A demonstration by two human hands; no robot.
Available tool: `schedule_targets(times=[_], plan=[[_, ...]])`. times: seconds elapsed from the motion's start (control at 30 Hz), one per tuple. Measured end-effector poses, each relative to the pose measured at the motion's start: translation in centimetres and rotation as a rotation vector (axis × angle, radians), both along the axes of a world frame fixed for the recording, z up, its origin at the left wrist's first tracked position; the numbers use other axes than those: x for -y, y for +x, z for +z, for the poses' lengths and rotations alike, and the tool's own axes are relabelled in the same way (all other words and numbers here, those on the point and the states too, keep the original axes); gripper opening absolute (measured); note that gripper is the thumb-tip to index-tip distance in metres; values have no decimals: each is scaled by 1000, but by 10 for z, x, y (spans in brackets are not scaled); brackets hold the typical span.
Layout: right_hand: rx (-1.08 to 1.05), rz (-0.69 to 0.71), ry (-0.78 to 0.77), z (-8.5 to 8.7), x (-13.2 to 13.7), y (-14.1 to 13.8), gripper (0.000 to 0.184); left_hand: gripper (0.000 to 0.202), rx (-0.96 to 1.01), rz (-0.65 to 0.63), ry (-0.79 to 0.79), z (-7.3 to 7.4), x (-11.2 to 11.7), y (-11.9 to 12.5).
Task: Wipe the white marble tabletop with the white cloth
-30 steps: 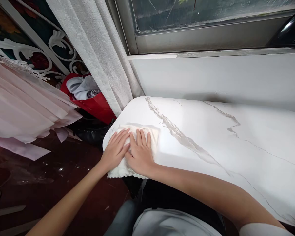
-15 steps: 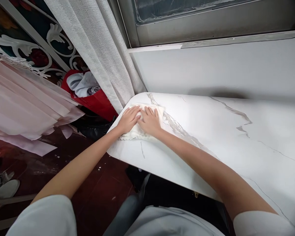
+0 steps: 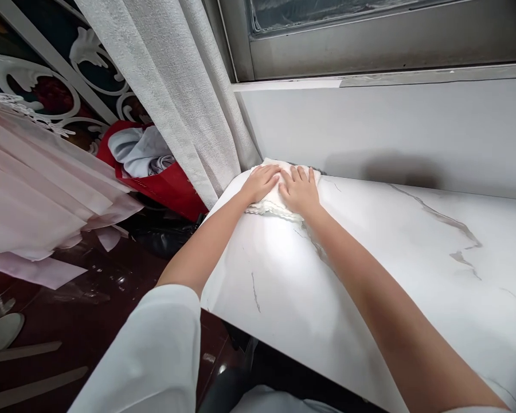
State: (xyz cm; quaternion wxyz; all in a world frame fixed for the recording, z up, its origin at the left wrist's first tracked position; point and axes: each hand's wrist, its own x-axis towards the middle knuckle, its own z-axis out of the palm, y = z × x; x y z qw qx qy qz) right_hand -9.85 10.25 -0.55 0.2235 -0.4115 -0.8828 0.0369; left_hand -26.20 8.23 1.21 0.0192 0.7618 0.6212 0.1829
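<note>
The left hand [image 3: 262,182] and right hand [image 3: 301,192] are lying flat, palms down, neither gripping, upon the cream cloth [image 3: 276,202] at eleven o'clock on the marble-patterned tabletop [image 3: 413,246]. Wiping is apparently proceeding; the next stroke is seemingly requiring even palm pressure.

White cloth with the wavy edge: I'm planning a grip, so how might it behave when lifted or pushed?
The white, wavy-edged fabric cloth likely droops when lifted, its edge lying in soft ripples. Pushed, it probably slides easily, since the white, grey-veined tabletop looks smooth.
</note>
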Motion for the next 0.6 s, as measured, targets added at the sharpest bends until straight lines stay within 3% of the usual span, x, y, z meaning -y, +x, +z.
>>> schedule_targets(times=[0.3,0.6], plan=[[-19,-64,-13,0,-9,-37,53,43,60,40,-10,1,-12,-29],[-19,29,12,1,14,-55,52,47,25,115,-23,-3,28,-51]])
